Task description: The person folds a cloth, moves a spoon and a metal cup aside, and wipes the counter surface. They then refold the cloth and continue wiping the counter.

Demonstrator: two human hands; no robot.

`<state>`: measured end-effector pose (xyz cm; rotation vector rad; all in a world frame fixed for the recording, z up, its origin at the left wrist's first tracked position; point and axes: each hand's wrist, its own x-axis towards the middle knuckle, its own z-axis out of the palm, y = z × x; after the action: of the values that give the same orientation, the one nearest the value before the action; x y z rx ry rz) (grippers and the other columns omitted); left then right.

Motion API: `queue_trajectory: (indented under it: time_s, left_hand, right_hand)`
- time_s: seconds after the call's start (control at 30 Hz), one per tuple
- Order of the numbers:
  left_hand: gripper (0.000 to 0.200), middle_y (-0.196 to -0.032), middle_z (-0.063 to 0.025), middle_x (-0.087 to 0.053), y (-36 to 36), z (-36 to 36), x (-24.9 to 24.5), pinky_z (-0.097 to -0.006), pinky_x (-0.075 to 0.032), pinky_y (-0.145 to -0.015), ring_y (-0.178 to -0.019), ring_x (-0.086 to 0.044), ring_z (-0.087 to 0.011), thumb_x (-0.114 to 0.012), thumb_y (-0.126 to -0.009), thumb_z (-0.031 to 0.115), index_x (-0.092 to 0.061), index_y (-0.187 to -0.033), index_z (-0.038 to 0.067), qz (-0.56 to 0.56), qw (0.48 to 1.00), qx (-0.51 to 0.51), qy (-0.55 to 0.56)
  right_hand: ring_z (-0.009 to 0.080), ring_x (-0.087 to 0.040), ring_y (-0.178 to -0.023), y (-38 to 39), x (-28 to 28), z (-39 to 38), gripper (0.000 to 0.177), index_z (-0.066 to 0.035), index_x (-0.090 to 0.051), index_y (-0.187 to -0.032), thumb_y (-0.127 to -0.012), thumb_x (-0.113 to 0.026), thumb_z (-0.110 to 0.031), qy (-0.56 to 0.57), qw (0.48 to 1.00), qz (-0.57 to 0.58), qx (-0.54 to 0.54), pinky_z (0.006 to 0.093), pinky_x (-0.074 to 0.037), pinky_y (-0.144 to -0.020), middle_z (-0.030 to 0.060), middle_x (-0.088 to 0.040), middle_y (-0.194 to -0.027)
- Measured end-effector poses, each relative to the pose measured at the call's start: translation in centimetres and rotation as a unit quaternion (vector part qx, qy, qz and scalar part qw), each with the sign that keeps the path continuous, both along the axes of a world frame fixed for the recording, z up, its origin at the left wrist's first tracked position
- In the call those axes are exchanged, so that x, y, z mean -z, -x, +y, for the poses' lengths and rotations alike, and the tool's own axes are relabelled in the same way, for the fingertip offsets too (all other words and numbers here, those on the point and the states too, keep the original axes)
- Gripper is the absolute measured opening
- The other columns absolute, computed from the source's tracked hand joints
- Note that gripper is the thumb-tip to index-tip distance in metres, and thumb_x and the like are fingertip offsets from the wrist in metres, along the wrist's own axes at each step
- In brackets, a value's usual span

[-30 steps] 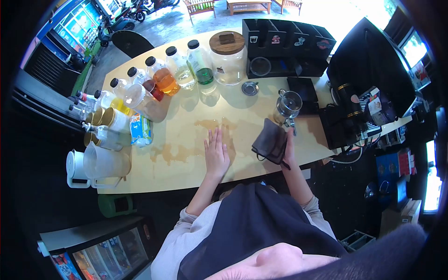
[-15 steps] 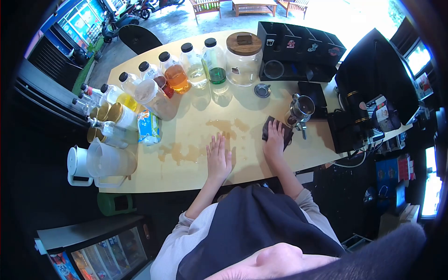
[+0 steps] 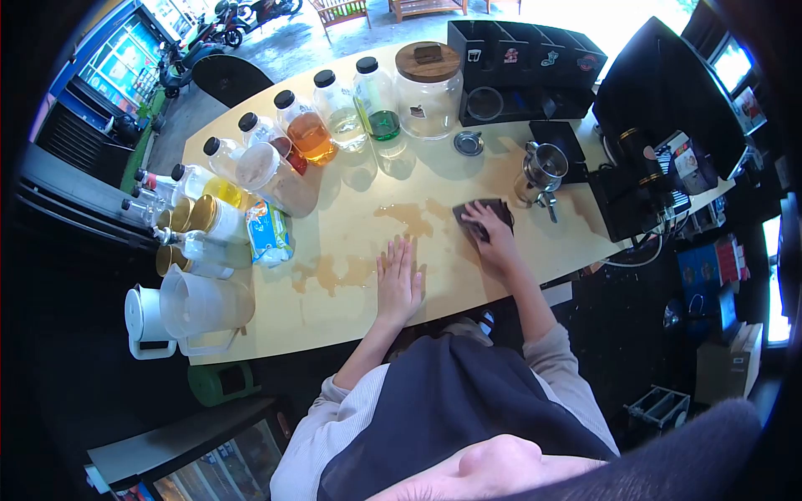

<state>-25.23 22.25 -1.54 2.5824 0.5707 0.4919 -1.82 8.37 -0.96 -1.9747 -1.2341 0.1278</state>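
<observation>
My left hand (image 3: 399,285) lies flat on the wooden table (image 3: 368,327), fingers stretched out, beside a brownish puddle (image 3: 334,274). A second wet patch (image 3: 405,219) spreads just beyond its fingertips. Under my right hand (image 3: 494,242) is a dark folded cloth (image 3: 505,210), which the fingers press and grip against the tabletop, to the right of the wet patches. Right of the cloth stands a glass pot with a metal top (image 3: 543,167). A small round metal lid (image 3: 469,143) lies behind the cloth.
Bottles of coloured liquid (image 3: 311,138) and a wood-lidded jar (image 3: 428,100) line the far edge. At left are a wipes pack (image 3: 268,234), a frosted tub (image 3: 280,179) and plastic jugs (image 3: 205,305). A black compartment box (image 3: 526,71) and black machine (image 3: 622,200) stand at right.
My right hand has slid the cloth slightly left and forward, toward the wet patches, and its fingers are more bent. My left hand stays flat on the table. The camera view has shifted a little.
</observation>
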Motion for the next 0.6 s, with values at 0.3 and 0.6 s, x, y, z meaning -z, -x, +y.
queue_trajectory:
  time_s: [0.3,0.6]
  left_hand:
    - [0.064,-0.162,-0.0128,-0.026,0.2,-0.5,0.6,-0.0551,-0.009,-0.122,-0.153,-0.016,-0.0322,-0.045,-0.098,0.025,-0.025,-0.157,0.007,-0.002,0.999,0.037,-0.004]
    - [0.063,-0.162,-0.0137,-0.027,0.3,-0.6,1.2,-0.0555,-0.010,-0.121,-0.152,-0.016,-0.0341,-0.045,-0.099,0.024,-0.027,-0.156,0.006,-0.017,0.998,0.038,-0.039]
  right_hand:
    - [0.0324,-0.049,-0.135,4.9,-0.2,-9.6,0.037,-0.012,-0.071,-0.116,-0.081,-0.065,-0.002,0.016,1.000,-0.006,0.007,0.0498,-0.034,-0.117,0.0095,-0.063,-0.134]
    - [0.0337,-0.042,-0.140,8.0,0.5,-5.8,0.053,-0.010,-0.063,-0.130,-0.077,-0.066,-0.008,0.047,0.992,-0.083,0.079,0.0477,-0.030,-0.119,0.0107,-0.051,-0.147]
